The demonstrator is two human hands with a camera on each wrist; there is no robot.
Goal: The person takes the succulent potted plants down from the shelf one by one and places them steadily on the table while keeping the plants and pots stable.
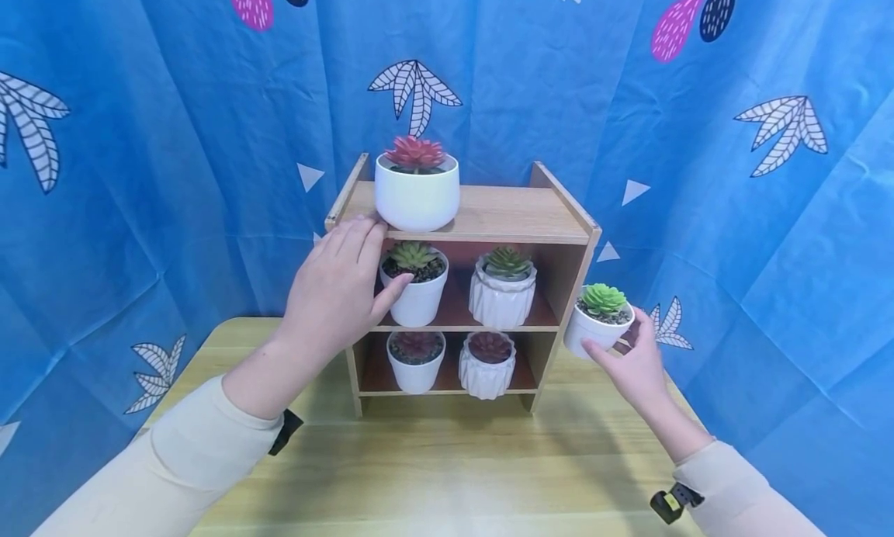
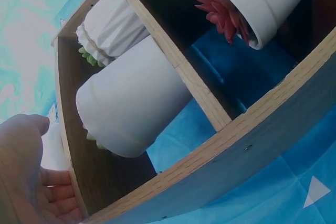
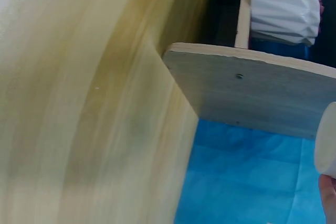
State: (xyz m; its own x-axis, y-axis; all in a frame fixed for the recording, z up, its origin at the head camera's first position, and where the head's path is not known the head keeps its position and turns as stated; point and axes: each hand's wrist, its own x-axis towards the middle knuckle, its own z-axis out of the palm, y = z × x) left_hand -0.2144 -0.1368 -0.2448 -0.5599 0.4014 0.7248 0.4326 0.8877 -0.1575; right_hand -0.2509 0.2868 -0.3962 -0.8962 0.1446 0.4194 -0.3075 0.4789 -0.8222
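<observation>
Fingers straight, my left hand [image 1: 342, 281] touches the top board of the wooden shelf [image 1: 517, 215] at its left front edge. Just beside those fingertips stands a round white pot with a red succulent [image 1: 417, 195]. The thumb overlaps a white pot with a green succulent [image 1: 417, 300] on the middle board. Off the shelf's right side, my right hand [image 1: 639, 366] grips a small white pot with a bright green succulent [image 1: 594, 331], slightly tilted and raised above the table. Only that pot's pale side [image 3: 328, 142] and a fingertip show in the right wrist view.
A ribbed white pot with a green succulent [image 1: 503, 296] is at middle right. Below are a smooth white pot [image 1: 417, 374] and a ribbed one [image 1: 487, 375], both with dark red succulents. The shelf stands on a wooden table [image 1: 447, 459] before a blue curtain [image 1: 209, 133].
</observation>
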